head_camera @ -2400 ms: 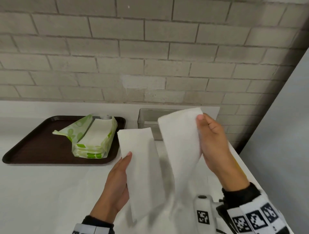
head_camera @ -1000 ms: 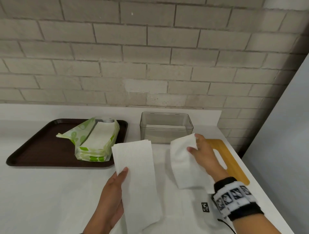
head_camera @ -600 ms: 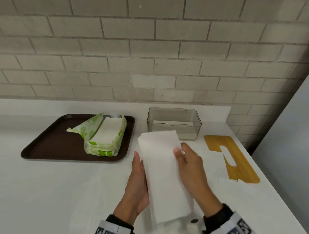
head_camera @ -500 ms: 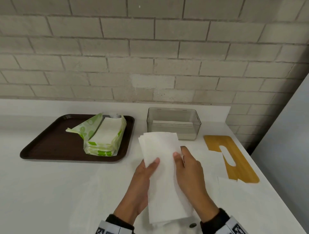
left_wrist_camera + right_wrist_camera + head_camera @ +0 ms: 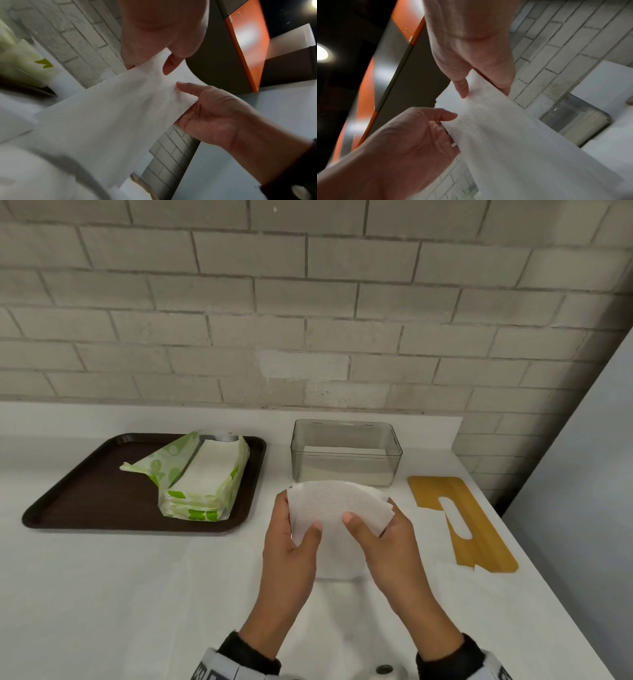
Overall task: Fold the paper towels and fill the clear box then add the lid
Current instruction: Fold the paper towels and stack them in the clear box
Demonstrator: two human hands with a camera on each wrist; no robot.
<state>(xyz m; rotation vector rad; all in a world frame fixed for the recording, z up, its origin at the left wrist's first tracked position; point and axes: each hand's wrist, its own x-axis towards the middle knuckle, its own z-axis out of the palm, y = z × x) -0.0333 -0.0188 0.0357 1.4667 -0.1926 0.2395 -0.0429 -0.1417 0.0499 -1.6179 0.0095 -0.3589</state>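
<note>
The paper towels [image 5: 337, 510] are up off the counter [image 5: 120, 594], a small stack bent over into an arch and pinched at its two sides just in front of the clear box [image 5: 346, 451]. The left hand [image 5: 291, 546] has its thumb curled across the near face with the other fingers behind; the right hand [image 5: 387, 539] mirrors it, thumb tip pressed on top, fingers tucked under the far edge. I'd guess they hold it by the edges like this so the sheets stay squared while the top is rolled down into a fold, and keep it near the box so it can go straight in. The box stands open at the back of the counter with a low white layer already showing through its wall, so the filling looks only partly done. The wooden lid [image 5: 462, 522], slotted, lies flat to the right, well apart from the box, probably parked until last. The opened green pack [image 5: 195, 477] of spare towels sits on the brown tray [image 5: 68, 501] to the left. How many sheets are in the stack I can't tell; the edges fan slightly at the right corner. The lower end of the stack is hidden behind the palms, and both wrist views are blurred at their margins. More pale sheets seem to lie flat near the lid, hard to separate from the white top.
</note>
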